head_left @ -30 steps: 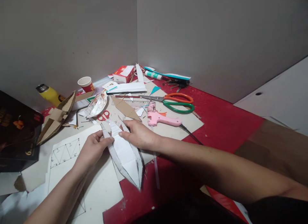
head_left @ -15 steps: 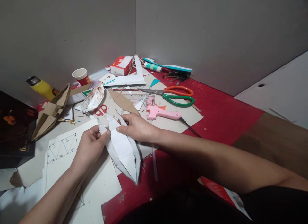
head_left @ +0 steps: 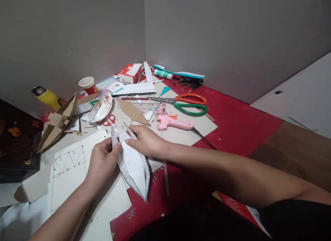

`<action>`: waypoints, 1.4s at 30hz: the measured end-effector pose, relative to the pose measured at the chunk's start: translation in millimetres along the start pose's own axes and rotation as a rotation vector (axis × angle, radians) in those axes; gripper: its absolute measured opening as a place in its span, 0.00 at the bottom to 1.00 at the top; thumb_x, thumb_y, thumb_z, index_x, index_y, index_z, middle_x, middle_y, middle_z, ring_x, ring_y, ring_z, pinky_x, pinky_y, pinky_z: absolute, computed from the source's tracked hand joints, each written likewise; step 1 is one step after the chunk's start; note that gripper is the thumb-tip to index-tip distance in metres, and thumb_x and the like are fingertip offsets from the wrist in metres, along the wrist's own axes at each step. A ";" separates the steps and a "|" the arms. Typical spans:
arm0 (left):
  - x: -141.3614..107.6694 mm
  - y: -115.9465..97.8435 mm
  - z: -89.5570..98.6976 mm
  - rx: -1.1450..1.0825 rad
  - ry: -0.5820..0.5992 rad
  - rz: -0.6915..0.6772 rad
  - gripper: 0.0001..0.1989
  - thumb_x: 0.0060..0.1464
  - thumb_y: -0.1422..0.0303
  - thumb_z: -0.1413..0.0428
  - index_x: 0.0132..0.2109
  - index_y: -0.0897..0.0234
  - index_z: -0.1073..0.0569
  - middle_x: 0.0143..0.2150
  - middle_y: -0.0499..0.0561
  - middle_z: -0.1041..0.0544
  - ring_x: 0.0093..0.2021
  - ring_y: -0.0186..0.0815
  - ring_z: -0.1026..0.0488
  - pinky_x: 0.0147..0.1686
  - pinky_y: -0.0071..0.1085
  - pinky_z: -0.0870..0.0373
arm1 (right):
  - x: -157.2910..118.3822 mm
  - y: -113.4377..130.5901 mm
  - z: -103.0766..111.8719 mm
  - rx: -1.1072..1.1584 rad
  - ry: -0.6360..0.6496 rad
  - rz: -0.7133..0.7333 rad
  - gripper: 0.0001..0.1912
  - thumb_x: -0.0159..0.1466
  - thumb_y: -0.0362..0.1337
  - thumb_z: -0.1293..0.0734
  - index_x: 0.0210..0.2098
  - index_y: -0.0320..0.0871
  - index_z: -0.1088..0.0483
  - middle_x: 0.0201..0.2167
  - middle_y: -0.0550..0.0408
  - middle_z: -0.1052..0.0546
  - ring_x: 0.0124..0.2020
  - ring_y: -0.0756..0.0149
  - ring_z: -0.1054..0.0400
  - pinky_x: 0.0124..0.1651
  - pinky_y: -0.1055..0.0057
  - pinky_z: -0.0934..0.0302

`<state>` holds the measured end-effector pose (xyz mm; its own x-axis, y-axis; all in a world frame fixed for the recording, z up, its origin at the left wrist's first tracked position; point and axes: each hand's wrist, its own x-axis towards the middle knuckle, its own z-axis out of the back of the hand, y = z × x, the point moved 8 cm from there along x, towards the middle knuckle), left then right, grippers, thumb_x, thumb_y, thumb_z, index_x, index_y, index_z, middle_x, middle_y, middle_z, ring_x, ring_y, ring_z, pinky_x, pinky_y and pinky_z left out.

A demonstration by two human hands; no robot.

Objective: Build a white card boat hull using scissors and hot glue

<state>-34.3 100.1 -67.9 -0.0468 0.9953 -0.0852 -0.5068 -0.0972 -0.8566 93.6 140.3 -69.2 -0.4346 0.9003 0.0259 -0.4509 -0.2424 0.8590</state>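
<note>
Between my hands is a white paper boat shape, long and pointed at the near end, with raised side walls. My left hand pinches its left wall near the far end, thumb inside. On the opposite wall, my right hand grips with the thumb inside and the fingers mostly hidden behind. Small red-handled scissors lie just beyond the far tip. A pink glue gun rests to the right of my right hand, and a brown cardboard piece lies behind it.
Large scissors with orange and green handles lie behind the glue gun. A cardboard boat shape, yellow bottle and paper cup stand at left. A sheet with drawn triangles lies under my left arm. Grey walls bound the back.
My left hand has moved slightly right, and the left wall of the paper boat shape is drawn inward. My right hand keeps its hold. The camera view has shifted a little.
</note>
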 end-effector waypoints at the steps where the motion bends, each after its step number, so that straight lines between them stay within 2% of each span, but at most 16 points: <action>1: -0.9 -1.9 0.2 0.005 0.002 -0.013 0.13 0.56 0.62 0.46 0.40 0.65 0.22 0.30 0.49 0.20 0.31 0.39 0.27 0.30 0.28 0.35 | 0.3 0.1 -0.7 0.007 0.002 0.001 0.08 0.58 0.28 0.35 0.37 0.37 0.27 0.38 0.50 0.22 0.39 0.62 0.29 0.41 0.71 0.39; 6: -6.1 -9.0 -0.1 0.019 0.001 -0.059 0.14 0.60 0.61 0.50 0.37 0.64 0.23 0.28 0.47 0.24 0.31 0.37 0.30 0.32 0.28 0.37 | -0.9 1.9 -5.7 0.043 0.030 0.003 0.06 0.57 0.28 0.34 0.35 0.37 0.27 0.35 0.51 0.21 0.37 0.62 0.29 0.39 0.72 0.39; 9: -5.2 -9.7 -1.9 -0.012 -0.004 -0.058 0.15 0.61 0.61 0.52 0.43 0.63 0.23 0.36 0.48 0.21 0.37 0.38 0.28 0.38 0.28 0.35 | -2.5 2.8 -5.7 0.069 0.033 0.001 0.08 0.58 0.27 0.35 0.37 0.36 0.26 0.36 0.51 0.21 0.38 0.62 0.29 0.39 0.72 0.39; 11: -3.8 -8.4 -2.9 -0.066 -0.019 -0.043 0.16 0.61 0.61 0.52 0.47 0.61 0.24 0.44 0.49 0.20 0.45 0.40 0.27 0.45 0.28 0.34 | -3.2 3.4 -5.2 0.092 0.029 0.008 0.09 0.58 0.27 0.35 0.38 0.36 0.26 0.37 0.51 0.21 0.38 0.62 0.29 0.39 0.72 0.39; 14: -4.2 -0.3 -0.7 -0.125 -0.093 0.037 0.18 0.60 0.58 0.50 0.52 0.57 0.25 0.54 0.48 0.23 0.59 0.42 0.33 0.57 0.30 0.40 | -3.9 4.8 -5.4 0.111 0.026 0.025 0.08 0.58 0.27 0.35 0.37 0.37 0.26 0.36 0.51 0.21 0.38 0.62 0.29 0.39 0.72 0.39; 17: -10.0 14.9 8.2 -0.102 -0.229 0.205 0.22 0.57 0.53 0.47 0.54 0.56 0.26 0.61 0.48 0.28 0.64 0.44 0.39 0.63 0.35 0.46 | -5.2 6.1 -6.6 0.106 0.037 0.026 0.08 0.58 0.28 0.35 0.36 0.38 0.26 0.35 0.52 0.22 0.38 0.62 0.29 0.39 0.72 0.39; 19: -13.4 20.4 12.5 -0.078 -0.276 0.268 0.23 0.56 0.53 0.46 0.55 0.56 0.26 0.62 0.49 0.30 0.65 0.45 0.41 0.64 0.37 0.48 | -6.7 6.9 -7.7 0.100 0.051 0.018 0.08 0.58 0.29 0.35 0.37 0.38 0.26 0.36 0.52 0.22 0.39 0.61 0.29 0.41 0.71 0.38; 26: -13.4 17.5 11.7 -0.065 -0.248 0.267 0.22 0.57 0.55 0.47 0.56 0.57 0.27 0.64 0.51 0.32 0.67 0.44 0.43 0.65 0.37 0.50 | -11.1 8.2 -10.0 0.104 0.062 0.024 0.21 0.58 0.31 0.33 0.52 0.46 0.29 0.47 0.51 0.23 0.50 0.53 0.31 0.50 0.63 0.39; 28: -14.3 17.1 10.2 -0.062 -0.243 0.274 0.23 0.57 0.55 0.47 0.57 0.58 0.28 0.65 0.51 0.34 0.67 0.45 0.44 0.65 0.36 0.50 | -12.6 9.3 -11.7 0.068 0.086 0.025 0.23 0.60 0.32 0.35 0.55 0.44 0.32 0.50 0.48 0.24 0.52 0.52 0.32 0.52 0.60 0.40; 31: -14.6 14.2 6.9 -0.061 -0.223 0.226 0.24 0.58 0.52 0.49 0.58 0.56 0.29 0.65 0.49 0.34 0.68 0.44 0.45 0.66 0.36 0.51 | -15.5 10.7 -15.5 -0.023 0.150 0.004 0.24 0.63 0.35 0.38 0.59 0.37 0.36 0.55 0.39 0.28 0.56 0.48 0.34 0.54 0.55 0.41; 33: -13.5 9.6 3.2 -0.075 -0.189 0.158 0.24 0.58 0.51 0.50 0.57 0.55 0.29 0.64 0.47 0.33 0.68 0.43 0.45 0.65 0.34 0.50 | -16.8 13.0 -17.2 -0.061 0.185 0.006 0.24 0.65 0.36 0.41 0.59 0.33 0.37 0.55 0.35 0.29 0.56 0.46 0.35 0.54 0.53 0.42; 37: -11.4 -0.8 -2.5 -0.137 -0.130 0.040 0.20 0.60 0.54 0.50 0.55 0.54 0.27 0.61 0.46 0.29 0.65 0.43 0.40 0.64 0.34 0.47 | -16.3 17.7 -16.5 -0.060 0.189 0.020 0.23 0.69 0.40 0.45 0.57 0.33 0.36 0.55 0.33 0.29 0.56 0.44 0.35 0.53 0.51 0.42; 42: -11.2 -4.7 -2.4 -0.147 -0.120 0.021 0.19 0.61 0.56 0.51 0.54 0.53 0.26 0.60 0.45 0.28 0.65 0.42 0.39 0.64 0.33 0.45 | -16.0 22.2 -14.6 -0.058 0.179 0.055 0.20 0.71 0.41 0.48 0.46 0.34 0.30 0.46 0.37 0.24 0.47 0.52 0.30 0.45 0.60 0.40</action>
<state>-29.3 89.4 -64.1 -0.1628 0.9854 -0.0496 -0.3740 -0.1082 -0.9211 79.2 115.2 -58.0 -0.5888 0.8079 -0.0238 -0.4647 -0.3143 0.8278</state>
